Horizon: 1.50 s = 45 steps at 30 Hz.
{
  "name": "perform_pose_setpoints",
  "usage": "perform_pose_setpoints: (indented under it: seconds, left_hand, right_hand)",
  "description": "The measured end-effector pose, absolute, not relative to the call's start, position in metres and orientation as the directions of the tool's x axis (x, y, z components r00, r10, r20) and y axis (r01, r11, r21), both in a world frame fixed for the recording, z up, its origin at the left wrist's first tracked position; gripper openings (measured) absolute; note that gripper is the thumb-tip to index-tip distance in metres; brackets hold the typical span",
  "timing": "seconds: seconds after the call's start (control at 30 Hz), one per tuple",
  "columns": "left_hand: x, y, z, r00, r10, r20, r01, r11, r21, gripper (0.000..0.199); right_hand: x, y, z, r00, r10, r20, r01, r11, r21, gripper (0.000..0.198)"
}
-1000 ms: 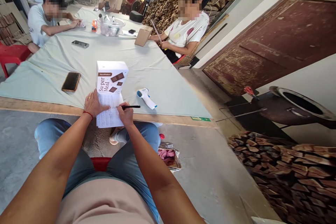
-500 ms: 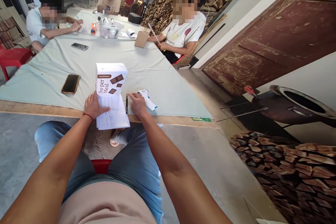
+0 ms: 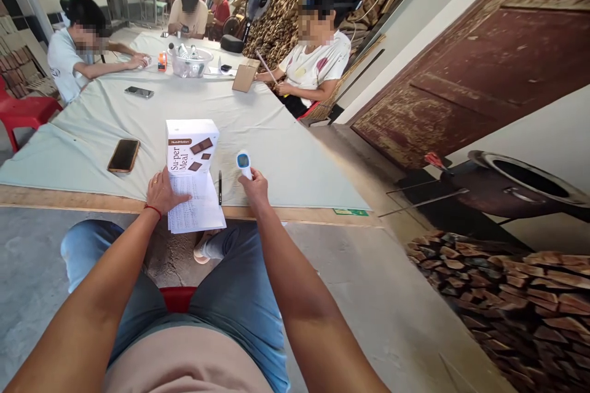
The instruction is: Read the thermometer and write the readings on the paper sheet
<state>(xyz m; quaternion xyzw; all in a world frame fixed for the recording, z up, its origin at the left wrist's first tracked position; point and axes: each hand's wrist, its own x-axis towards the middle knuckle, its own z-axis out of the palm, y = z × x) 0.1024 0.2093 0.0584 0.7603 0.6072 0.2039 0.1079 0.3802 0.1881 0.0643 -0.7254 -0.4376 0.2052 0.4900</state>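
Note:
My left hand (image 3: pixel 162 192) lies on the left side of a written paper sheet (image 3: pixel 196 212), thumb stretched across it and fingers near the base of a white box (image 3: pixel 190 135). The box stands upright on the table behind the sheet, with chocolate pieces printed on its front. A black pen (image 3: pixel 220 188) lies along the sheet's right edge. My right hand (image 3: pixel 256 189) is closed round the handle of a white and blue infrared thermometer (image 3: pixel 243 163), held up with its small screen facing me. Part of its handle is hidden by my fingers.
On the cloth-covered table (image 3: pixel 295 178) lie a brown-cased phone (image 3: pixel 124 155) and a second phone (image 3: pixel 139 92). Farther back stand a clear basin (image 3: pixel 188 66) of bottles, an orange item (image 3: pixel 162 61) and a cardboard piece (image 3: pixel 244 78). Several people sit around the table.
My right hand has picked up the thermometer from the cloth and turned it upright. The pen stays by the sheet. My left hand has hardly moved.

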Motion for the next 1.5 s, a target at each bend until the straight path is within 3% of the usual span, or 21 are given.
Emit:
perform_pose_setpoints:
  seconds: [0.07, 0.13, 0.3, 0.5, 0.77, 1.5]
  left_hand:
    - [0.102, 0.210, 0.057, 0.176, 0.968, 0.181, 0.882, -0.236, 0.409, 0.117]
    - [0.101, 0.212, 0.057, 0.186, 0.963, 0.196, 0.881, -0.251, 0.401, 0.115]
    - [0.099, 0.214, 0.058, 0.200, 0.955, 0.221, 0.880, -0.274, 0.387, 0.111]
    - [0.099, 0.215, 0.059, 0.195, 0.959, 0.207, 0.884, -0.263, 0.386, 0.115]
    - [0.099, 0.214, 0.060, 0.197, 0.957, 0.212, 0.883, -0.267, 0.385, 0.115]
    - [0.099, 0.212, 0.062, 0.198, 0.957, 0.214, 0.876, -0.270, 0.399, 0.112]
  right_hand:
    - [0.357, 0.189, 0.064, 0.562, 0.812, 0.156, 0.212, 0.040, -0.976, 0.036]
    - [0.331, 0.187, 0.066, 0.522, 0.844, 0.121, 0.064, 0.102, -0.993, 0.029]
    - [0.280, 0.183, 0.067, 0.401, 0.916, 0.006, -0.055, 0.031, -0.998, 0.026]
    - [0.261, 0.197, 0.071, 0.426, 0.900, -0.093, -0.185, -0.014, -0.983, 0.022]
    - [0.257, 0.204, 0.086, 0.419, 0.906, 0.054, -0.033, 0.074, -0.997, 0.027]
    - [0.246, 0.213, 0.092, 0.458, 0.889, 0.010, -0.012, 0.018, -1.000, 0.015]
